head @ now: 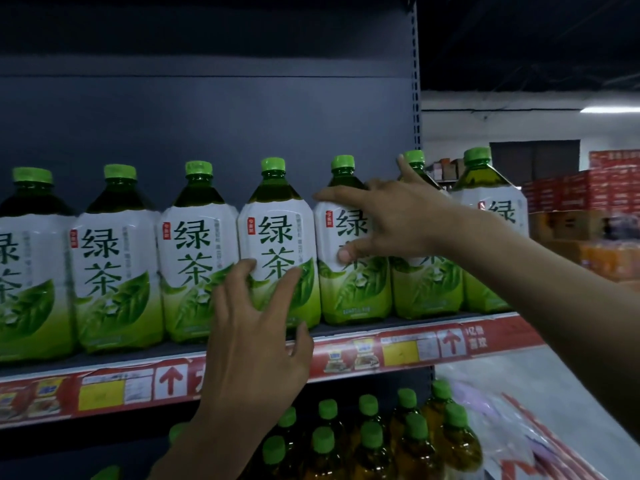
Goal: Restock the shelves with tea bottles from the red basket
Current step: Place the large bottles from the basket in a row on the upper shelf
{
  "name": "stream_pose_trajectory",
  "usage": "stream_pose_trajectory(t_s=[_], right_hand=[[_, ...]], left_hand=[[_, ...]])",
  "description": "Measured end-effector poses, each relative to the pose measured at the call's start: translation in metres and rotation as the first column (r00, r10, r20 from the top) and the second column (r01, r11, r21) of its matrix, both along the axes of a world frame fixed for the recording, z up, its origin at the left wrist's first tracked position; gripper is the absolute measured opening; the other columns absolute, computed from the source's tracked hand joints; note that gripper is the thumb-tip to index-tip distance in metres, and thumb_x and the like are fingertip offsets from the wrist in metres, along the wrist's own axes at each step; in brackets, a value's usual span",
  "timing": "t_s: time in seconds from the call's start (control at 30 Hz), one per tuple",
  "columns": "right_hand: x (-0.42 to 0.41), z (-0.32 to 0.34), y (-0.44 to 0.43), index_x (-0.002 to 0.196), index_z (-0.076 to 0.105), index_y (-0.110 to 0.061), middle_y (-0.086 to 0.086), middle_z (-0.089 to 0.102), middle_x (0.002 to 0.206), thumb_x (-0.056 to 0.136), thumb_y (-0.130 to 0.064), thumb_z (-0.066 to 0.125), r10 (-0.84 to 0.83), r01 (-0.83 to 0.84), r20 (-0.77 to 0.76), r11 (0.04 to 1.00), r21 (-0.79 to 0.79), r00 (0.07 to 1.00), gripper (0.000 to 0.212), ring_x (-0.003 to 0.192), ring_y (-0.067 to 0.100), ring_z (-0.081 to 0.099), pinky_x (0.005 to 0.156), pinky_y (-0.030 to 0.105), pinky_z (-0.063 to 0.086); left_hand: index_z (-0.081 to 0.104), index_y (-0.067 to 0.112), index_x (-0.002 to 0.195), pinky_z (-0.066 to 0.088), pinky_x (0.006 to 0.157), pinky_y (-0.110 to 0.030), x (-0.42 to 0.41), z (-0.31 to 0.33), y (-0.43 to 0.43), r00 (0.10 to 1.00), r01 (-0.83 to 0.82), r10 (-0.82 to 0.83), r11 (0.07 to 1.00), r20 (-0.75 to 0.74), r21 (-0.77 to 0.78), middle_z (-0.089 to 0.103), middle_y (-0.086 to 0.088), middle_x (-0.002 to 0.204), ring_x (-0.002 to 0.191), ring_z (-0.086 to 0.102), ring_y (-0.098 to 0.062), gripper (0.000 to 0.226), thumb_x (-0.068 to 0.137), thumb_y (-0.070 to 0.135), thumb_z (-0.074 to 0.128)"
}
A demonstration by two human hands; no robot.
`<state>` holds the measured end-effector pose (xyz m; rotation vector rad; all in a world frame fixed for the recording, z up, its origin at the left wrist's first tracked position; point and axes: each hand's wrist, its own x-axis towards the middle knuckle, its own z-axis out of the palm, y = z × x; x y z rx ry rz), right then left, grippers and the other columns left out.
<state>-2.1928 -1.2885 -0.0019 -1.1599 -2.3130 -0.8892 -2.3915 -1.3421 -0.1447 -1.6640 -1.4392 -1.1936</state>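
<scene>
Green-capped tea bottles (117,258) stand in a row on the upper shelf (398,348). My left hand (252,341) is spread open with fingertips on the fourth bottle (277,237); my right hand (391,223) lies open across the fifth bottle (346,292), thumb on its label.

bottles (117,271) — green caps, white-green leaf labels | shelf edge (415,348) — red strip, yellow tags

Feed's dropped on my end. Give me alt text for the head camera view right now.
Two bare hands rest on a row of seven green tea bottles on a shelf: the left hand on the fourth bottle, the right hand spread over the fifth bottle. Smaller green-capped bottles fill the shelf below.
</scene>
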Motion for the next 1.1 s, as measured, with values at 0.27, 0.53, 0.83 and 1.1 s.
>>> stream_pose_trajectory(t_s=[0.27,0.53,0.83,1.1], right_hand=[[0.051,-0.016,-0.017,0.144,0.034,-0.046,0.017,0.035,0.139,0.075,-0.081,0.043,-0.095,0.123,-0.313,0.99,0.07,0.945,0.078,0.132,0.037,0.033,0.106,0.049,0.035],[0.056,-0.006,-0.013,0.144,0.022,-0.056,0.012,0.037,0.139,0.075,-0.063,0.07,-0.146,0.126,-0.163,0.984,-0.125,0.976,0.084,0.136,0.036,0.025,0.106,0.047,0.032],[0.103,-0.029,-0.014,0.148,0.017,-0.051,0.007,0.027,0.155,0.07,-0.058,0.075,0.03,0.039,-0.563,0.993,0.11,0.826,0.097,0.141,0.033,0.027,0.112,0.054,0.029],[0.15,-0.103,0.02,0.142,0.032,-0.043,-0.005,0.066,0.121,0.07,-0.029,0.078,-0.03,-0.63,-0.967,0.754,-0.189,0.253,0.087,0.104,0.017,0.069,0.093,0.044,0.054]], left_hand=[[0.056,0.028,0.13,0.048,0.089,-0.051,0.026,-0.005,0.006,0.993,0.044,-0.04,0.998,-0.115,0.032,0.043,-0.012,0.132,0.118,0.037,-0.03,0.067,0.067,0.028,0.08],[0.049,0.032,0.133,0.048,0.089,-0.049,0.055,-0.003,0.017,0.982,0.137,-0.135,0.991,-0.136,0.008,0.043,-0.008,0.135,0.12,0.038,-0.028,0.067,0.07,0.032,0.074],[0.052,0.03,0.133,0.045,0.093,-0.046,0.084,-0.006,0.021,0.974,0.171,-0.169,0.985,-0.154,0.001,0.045,-0.008,0.134,0.12,0.039,-0.027,0.061,0.075,0.032,0.069],[0.056,0.026,0.133,0.044,0.095,-0.047,0.105,-0.011,0.029,0.96,0.169,-0.165,0.986,-0.226,-0.003,0.048,-0.007,0.137,0.119,0.039,-0.029,0.059,0.075,0.038,0.061]])
